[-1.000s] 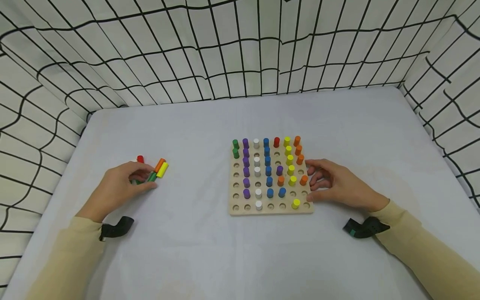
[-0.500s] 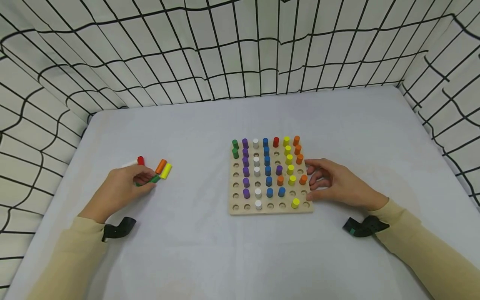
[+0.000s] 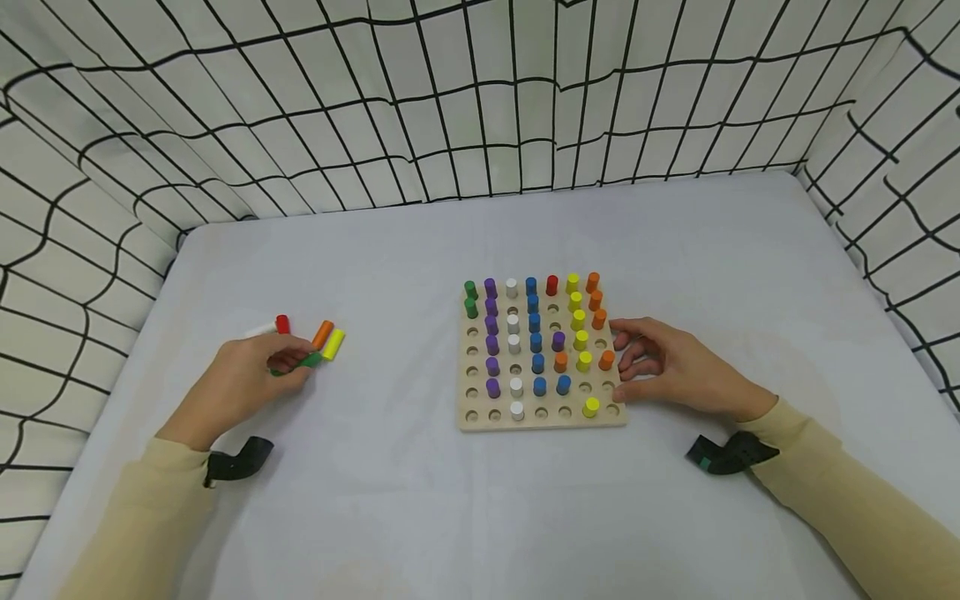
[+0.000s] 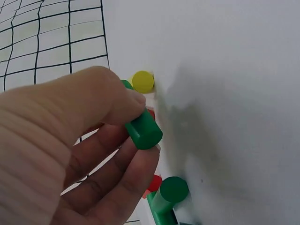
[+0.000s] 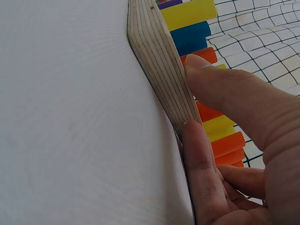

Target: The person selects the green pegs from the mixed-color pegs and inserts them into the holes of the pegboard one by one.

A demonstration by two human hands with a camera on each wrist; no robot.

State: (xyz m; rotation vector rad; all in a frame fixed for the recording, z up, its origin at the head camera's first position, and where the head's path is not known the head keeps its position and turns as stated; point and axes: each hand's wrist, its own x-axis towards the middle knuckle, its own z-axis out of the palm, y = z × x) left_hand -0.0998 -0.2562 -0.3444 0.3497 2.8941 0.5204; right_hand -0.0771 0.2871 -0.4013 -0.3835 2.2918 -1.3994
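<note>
My left hand (image 3: 240,375) pinches a green peg (image 4: 144,130) between thumb and fingers, just above the cloth on the table's left side. Around it lie loose pegs: yellow (image 3: 333,345), orange (image 3: 322,335), red (image 3: 282,324) and white (image 3: 261,330). More green pegs (image 4: 173,190) appear beneath the fingers in the left wrist view. At the right edge of the wooden pegboard (image 3: 482,405), my right hand (image 3: 675,367) grips the board, thumb on its top face and a finger against its side. Coloured pegs stand in the board's holes, mostly in single-colour columns; several holes are bare.
White cloth (image 3: 390,517) covers the table. Behind it and along both sides rises a black wire grid (image 3: 517,125) against white sheeting. A dark wrist mount (image 3: 240,458) sits on the left wrist and another wrist mount (image 3: 731,454) on the right.
My left hand has shifted slightly to the right, and the green peg in its grip has turned. The white and red pegs behind it show more. The right hand stays on the board.
</note>
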